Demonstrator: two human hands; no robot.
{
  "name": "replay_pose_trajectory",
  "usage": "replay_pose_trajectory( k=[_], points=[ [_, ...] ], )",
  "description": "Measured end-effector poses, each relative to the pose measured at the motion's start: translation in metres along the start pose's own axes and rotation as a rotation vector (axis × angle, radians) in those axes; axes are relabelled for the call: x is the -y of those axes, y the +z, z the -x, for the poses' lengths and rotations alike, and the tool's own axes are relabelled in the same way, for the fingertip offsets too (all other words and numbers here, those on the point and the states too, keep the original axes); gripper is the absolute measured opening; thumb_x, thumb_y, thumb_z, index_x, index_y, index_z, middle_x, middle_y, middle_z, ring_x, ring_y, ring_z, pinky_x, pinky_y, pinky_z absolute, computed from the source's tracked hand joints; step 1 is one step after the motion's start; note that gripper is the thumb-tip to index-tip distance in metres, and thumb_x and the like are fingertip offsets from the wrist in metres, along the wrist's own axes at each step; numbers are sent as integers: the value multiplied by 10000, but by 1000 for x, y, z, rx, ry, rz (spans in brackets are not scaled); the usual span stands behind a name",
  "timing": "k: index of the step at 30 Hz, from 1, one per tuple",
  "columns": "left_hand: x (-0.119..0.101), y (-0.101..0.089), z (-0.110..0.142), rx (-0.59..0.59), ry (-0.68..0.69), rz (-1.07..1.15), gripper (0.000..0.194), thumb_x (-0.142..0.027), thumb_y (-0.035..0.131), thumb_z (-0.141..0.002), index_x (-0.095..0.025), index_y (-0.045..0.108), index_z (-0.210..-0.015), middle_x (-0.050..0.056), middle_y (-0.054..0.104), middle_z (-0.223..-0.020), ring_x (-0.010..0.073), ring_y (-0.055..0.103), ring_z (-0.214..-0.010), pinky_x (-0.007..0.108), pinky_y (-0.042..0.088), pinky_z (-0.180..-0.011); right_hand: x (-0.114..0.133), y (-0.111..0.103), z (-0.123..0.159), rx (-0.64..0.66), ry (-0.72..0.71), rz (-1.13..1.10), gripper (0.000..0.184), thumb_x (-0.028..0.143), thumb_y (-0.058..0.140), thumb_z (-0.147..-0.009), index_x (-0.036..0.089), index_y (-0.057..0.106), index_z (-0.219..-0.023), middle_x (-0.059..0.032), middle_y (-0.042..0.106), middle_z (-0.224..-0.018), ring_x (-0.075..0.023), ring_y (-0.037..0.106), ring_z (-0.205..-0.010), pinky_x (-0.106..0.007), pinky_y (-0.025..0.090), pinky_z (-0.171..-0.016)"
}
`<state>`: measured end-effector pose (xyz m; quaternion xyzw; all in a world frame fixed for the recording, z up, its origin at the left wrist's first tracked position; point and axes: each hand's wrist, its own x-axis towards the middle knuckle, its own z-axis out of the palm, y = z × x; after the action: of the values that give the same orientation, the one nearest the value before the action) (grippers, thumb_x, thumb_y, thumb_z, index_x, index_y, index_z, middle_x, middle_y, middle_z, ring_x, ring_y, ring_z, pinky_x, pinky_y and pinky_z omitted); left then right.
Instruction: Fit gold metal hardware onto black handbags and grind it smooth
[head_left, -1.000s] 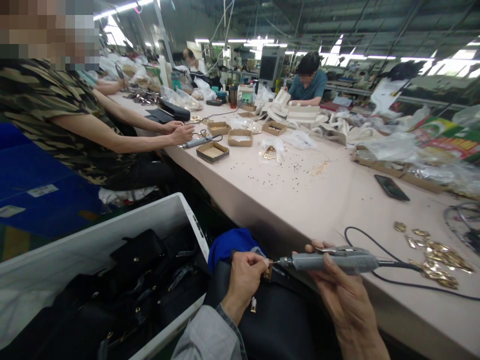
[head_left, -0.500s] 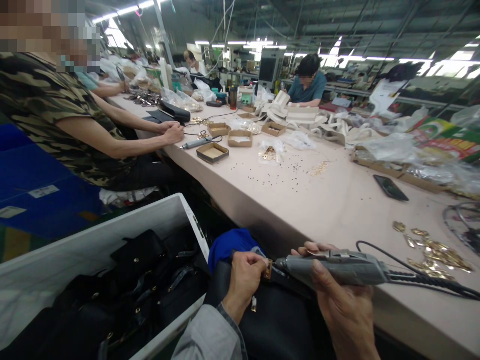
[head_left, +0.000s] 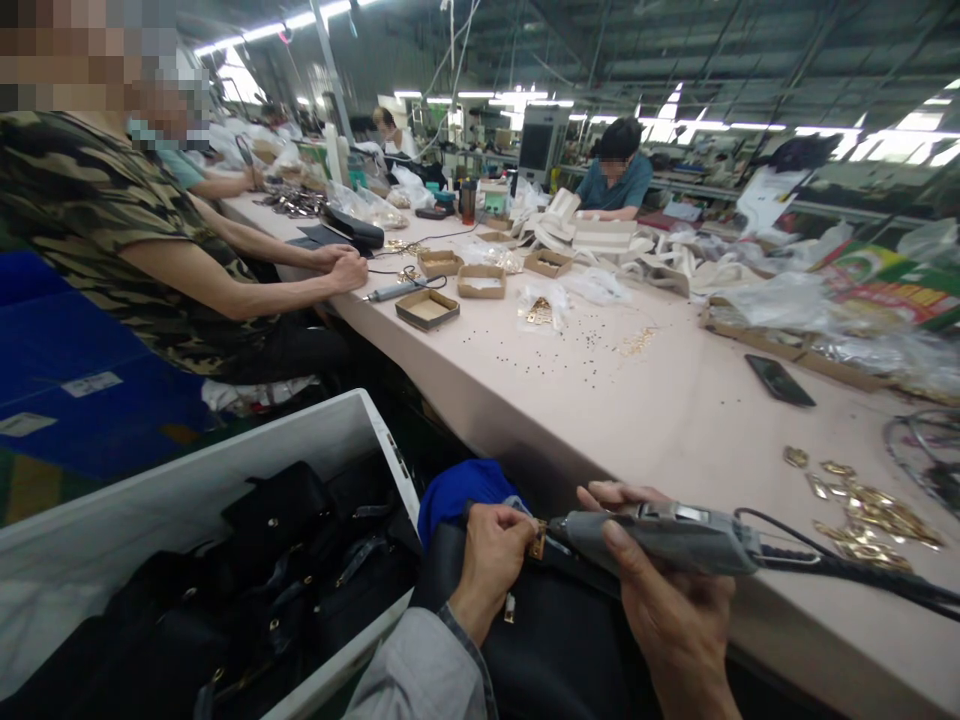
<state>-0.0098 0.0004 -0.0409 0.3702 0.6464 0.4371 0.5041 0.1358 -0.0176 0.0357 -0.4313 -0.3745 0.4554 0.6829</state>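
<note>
My right hand (head_left: pixel 664 590) is wrapped round a grey electric screwdriver (head_left: pixel 660 538), its cable running off to the right. The tool's tip reaches a small gold metal plate (head_left: pixel 538 542) on a black bag (head_left: pixel 555 630) in front of me. With thumb and fingers pinched, my left hand (head_left: pixel 495 550) holds this gold plate at its edge. Lower on the bag's front sits another small gold fitting (head_left: pixel 510 607). Whether a screw is at the tip is too small to tell.
A white crate (head_left: pixel 364 410) of black bags stands at my left. The table (head_left: pixel 600 430) bears gold fittings (head_left: pixel 870 510), a phone (head_left: pixel 780 380), scattered tiny screws and small cardboard boxes (head_left: pixel 481 282). A co-worker in camouflage (head_left: pixel 150 230) sits at the left.
The screwdriver and my right hand have shifted slightly left, and its rear end is tilted a little lower. My left hand stays at the gold plate.
</note>
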Motion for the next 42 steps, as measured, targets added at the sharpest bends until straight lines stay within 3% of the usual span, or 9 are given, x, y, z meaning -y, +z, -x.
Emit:
replay_pose_trajectory(
  k=[4,12,19,28,31,35,38,42],
  points=[
    [2,-1,-1,2,0,-13,168,-193,649,-686,-142,805,-646,65,753,-611,191,649,-584,272,445,-542,3,9,0,50,-73,12,345,215,876,-747,267,751,-1064,-59,761,-1037,-312,703,-1108,-612,486,-1095],
    [0,0,0,14,9,-5,188,-193,630,-685,-140,808,-654,63,743,-599,185,638,-569,279,459,-562,8,20,-5,151,-112,-31,229,197,831,-762,243,764,-976,-34,709,-863,-267,694,-905,-611,526,-1021],
    [3,0,0,29,28,-14,210,-189,611,-697,-136,812,-668,77,759,-625,193,652,-587,276,449,-553,3,19,-7,167,-160,-10,251,178,803,-770,247,757,-1007,-47,697,-866,-275,682,-905,-445,541,-821],
    [3,1,1,87,20,96,146,-144,653,-642,-110,789,-683,63,735,-640,168,616,-595,263,425,-569,-7,24,-18,263,-233,-39,248,121,770,-811,215,728,-1037,-46,686,-870,-255,679,-858,-428,534,-786],
    [2,4,8,88,10,22,132,-140,714,-600,-121,759,-722,14,674,-603,133,540,-544,245,357,-520,-12,25,-23,296,-225,7,218,136,779,-827,220,721,-1020,-42,694,-868,-238,684,-819,-414,541,-771],
    [-1,11,23,-53,207,-262,25,-171,695,-684,-176,684,-662,-15,609,-577,129,516,-535,261,302,-531,-21,24,-27,289,-164,142,159,183,818,-827,207,737,-961,-46,711,-861,-215,677,-770,-381,542,-733],
    [1,16,31,-139,318,-393,197,-154,614,-761,-198,577,-572,-11,552,-544,134,488,-516,288,272,-543,-27,24,-27,272,-125,161,183,201,833,-818,203,734,-972,-46,723,-866,-209,678,-763,-364,546,-716],
    [9,21,34,-164,450,-470,207,-141,575,-824,-209,572,-628,22,609,-641,177,572,-620,305,346,-600,-26,24,-27,263,-136,110,201,199,844,-802,199,742,-975,-45,724,-852,-214,686,-762,-357,559,-701]
  ],
)
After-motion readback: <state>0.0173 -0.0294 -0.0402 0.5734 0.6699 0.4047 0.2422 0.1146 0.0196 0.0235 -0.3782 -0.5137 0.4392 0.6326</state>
